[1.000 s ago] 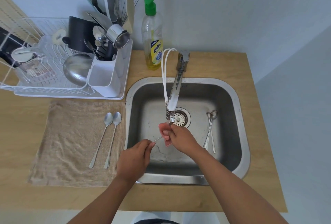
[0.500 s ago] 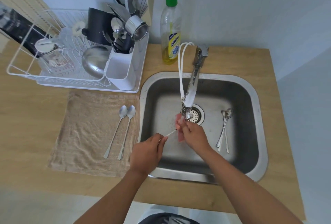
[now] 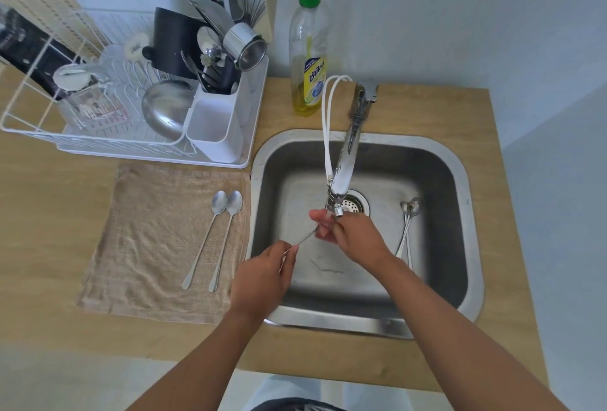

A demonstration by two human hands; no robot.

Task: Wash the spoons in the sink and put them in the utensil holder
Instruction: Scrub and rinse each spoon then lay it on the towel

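Over the steel sink [image 3: 473, 246], my left hand [image 3: 262, 276] pinches the handle end of a long spoon [image 3: 303, 239]. My right hand [image 3: 354, 238] wraps a pink sponge [image 3: 323, 226] around the spoon's bowl, just under the tap spout [image 3: 338, 210]; the bowl is hidden. Two or three spoons [image 3: 407, 230] lie in the sink at the right. A pair of spoons [image 3: 213, 236] rests on the beige towel [image 3: 147, 246] to the left of the sink. The white utensil holder [image 3: 216, 128] stands in the dish rack, full of utensils.
A white wire dish rack [image 3: 39, 121] holds a steel bowl [image 3: 166, 108], a measuring jug [image 3: 88, 92] and a black item. A dish soap bottle [image 3: 308, 49] stands behind the sink by the tap [image 3: 358, 115]. The wooden counter [image 3: 492, 181] ends at the right.
My head has shifted, so the whole scene sits further right in view. Both hands stay under the spout, and the spoon handle shows longer between them.
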